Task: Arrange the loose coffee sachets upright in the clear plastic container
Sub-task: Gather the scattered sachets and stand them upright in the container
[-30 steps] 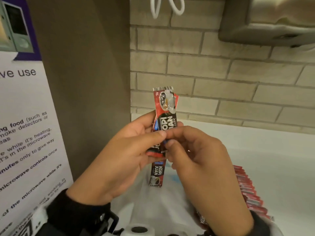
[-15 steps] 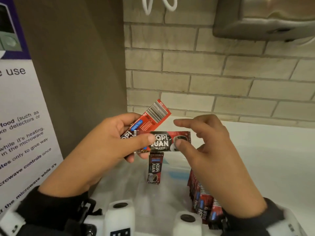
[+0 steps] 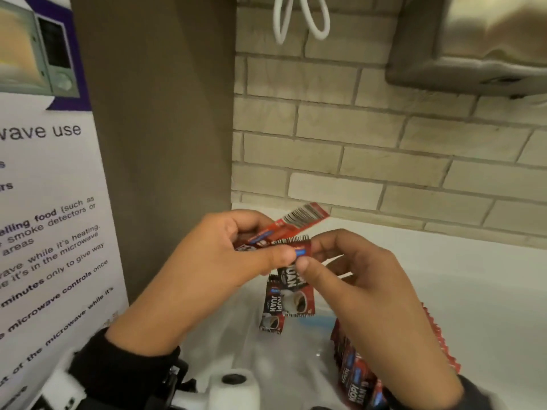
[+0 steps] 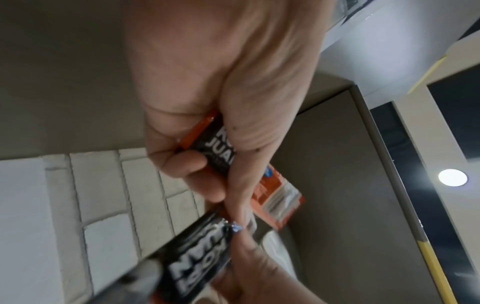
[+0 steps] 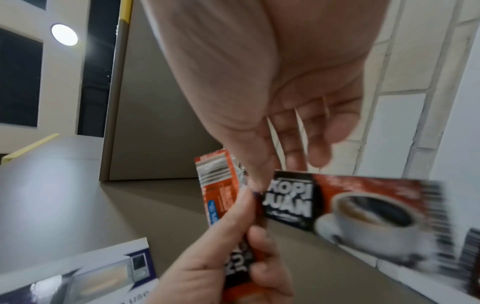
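My left hand (image 3: 266,242) grips a red coffee sachet (image 3: 305,216) whose barcode end sticks up to the right; the left wrist view shows it (image 4: 215,148) in the curled fingers. My right hand (image 3: 309,254) pinches the top of a second sachet (image 3: 296,291) between thumb and forefinger, and it hangs down over the clear plastic container (image 3: 296,356). The left thumb touches that same top edge. In the right wrist view this sachet (image 5: 350,209) shows its coffee-cup print. One sachet (image 3: 272,312) stands alone in the container, and a row of several (image 3: 355,374) stands at its right.
A microwave-use poster (image 3: 50,232) covers the left side, beside a brown cabinet panel (image 3: 162,113). A brick wall (image 3: 355,143) runs behind the white counter (image 3: 444,276). A metal dispenser (image 3: 473,45) hangs at upper right, and white cord loops (image 3: 302,16) hang at the top.
The sachet held level between both hands half a second ago now hangs downward from my right hand's pinch. The barcode sachet stays in my left hand.
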